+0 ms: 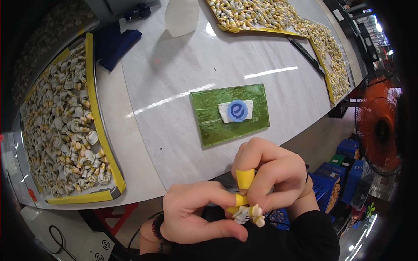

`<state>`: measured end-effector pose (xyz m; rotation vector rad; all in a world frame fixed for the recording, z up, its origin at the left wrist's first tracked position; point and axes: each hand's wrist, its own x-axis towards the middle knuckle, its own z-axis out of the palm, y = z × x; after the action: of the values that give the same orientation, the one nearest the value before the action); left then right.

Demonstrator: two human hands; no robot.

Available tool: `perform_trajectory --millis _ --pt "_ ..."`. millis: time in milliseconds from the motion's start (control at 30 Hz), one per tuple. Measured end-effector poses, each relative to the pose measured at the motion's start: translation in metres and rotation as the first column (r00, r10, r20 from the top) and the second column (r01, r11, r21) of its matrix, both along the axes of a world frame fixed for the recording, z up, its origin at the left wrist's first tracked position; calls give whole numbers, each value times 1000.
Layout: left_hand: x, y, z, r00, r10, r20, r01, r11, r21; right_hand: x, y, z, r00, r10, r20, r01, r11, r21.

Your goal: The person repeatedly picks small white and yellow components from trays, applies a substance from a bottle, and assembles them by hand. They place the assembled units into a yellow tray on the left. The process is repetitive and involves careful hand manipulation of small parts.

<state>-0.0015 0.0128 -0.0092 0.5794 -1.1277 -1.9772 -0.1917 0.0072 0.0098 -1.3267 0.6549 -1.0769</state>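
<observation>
A small white, yellow and peach painted figurine point(247, 214) is pinched between the thumb and fingers of my left hand point(191, 211), just past the table's near edge. My right hand point(278, 176) is closed, its fingertips pressed together right beside the figurine. Whatever they grip, if anything, is hidden. Yellow wraps cover fingertips on both hands. Beyond them on the table lies a green glass-like slab point(204, 126). It carries a folded white pad point(224, 114) with a small round blue dish point(237, 111) on top.
A yellow-edged tray point(98, 130) full of small figurines stands at left. More yellow-edged trays point(270, 31) with small pieces sit at the far right, beside a black pen-like tool point(307, 55). A translucent bottle point(181, 17) and dark blue cloth point(119, 48) lie farther back. An orange fan point(381, 126) stands at right.
</observation>
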Motion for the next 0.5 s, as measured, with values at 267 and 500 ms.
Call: perform_trajectory --millis 267,500 --pt "-4 -5 3 999 16 36 -10 987 -161 0 4 -4 994 -72 84 72 997 3" --pt "-5 -4 2 994 55 99 -37 983 -178 2 3 -3 997 -49 52 47 998 39"
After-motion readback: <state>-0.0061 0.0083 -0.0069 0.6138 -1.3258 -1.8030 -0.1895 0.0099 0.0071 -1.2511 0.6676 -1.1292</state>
